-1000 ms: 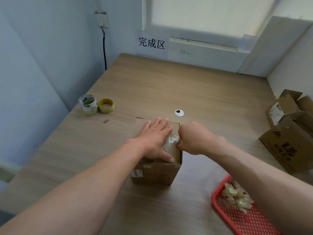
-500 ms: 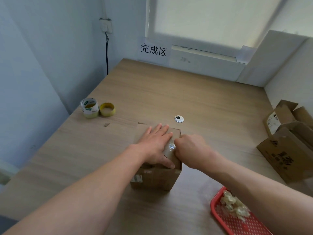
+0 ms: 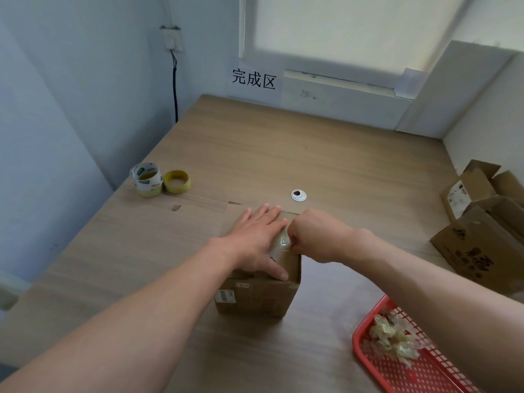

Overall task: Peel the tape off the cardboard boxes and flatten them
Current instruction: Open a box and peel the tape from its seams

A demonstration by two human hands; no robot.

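Broadly, a pale wood-grain table fills a corner between a blue wall and a window with a paper sign beneath it. The cardboard box stands upright near the table's front middle, its labelled side facing the person. The clear tape on its top runs away toward the window; the hands hide the box's long axis. The left hand lies spread flat on top, and the right hand pinches the tape.
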